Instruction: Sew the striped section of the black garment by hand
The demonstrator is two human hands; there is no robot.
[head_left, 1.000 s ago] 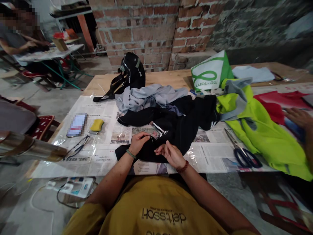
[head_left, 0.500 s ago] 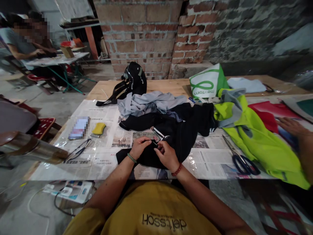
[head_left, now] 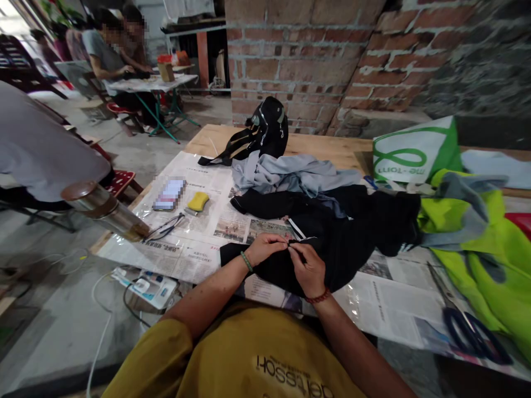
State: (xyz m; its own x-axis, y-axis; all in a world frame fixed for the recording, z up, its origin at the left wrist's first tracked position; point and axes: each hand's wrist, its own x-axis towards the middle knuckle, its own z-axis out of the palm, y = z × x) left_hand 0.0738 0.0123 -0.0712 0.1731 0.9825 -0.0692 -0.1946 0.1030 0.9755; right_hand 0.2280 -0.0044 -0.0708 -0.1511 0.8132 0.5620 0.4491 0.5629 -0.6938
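1. The left hand (head_left: 265, 247) and right hand (head_left: 307, 265) are pinching a fold of the black garment (head_left: 332, 237) at the surface's near edge; no needle or thread is showing clearly.
2. How far the handwork has got cannot be told; most of the garment is lying bunched and unhandled.
3. Newspaper (head_left: 199, 221) is covering the wooden surface (head_left: 323, 145); scissors (head_left: 468, 326) are lying toward the right edge. A brick wall (head_left: 298, 50) is standing beyond the far edge.
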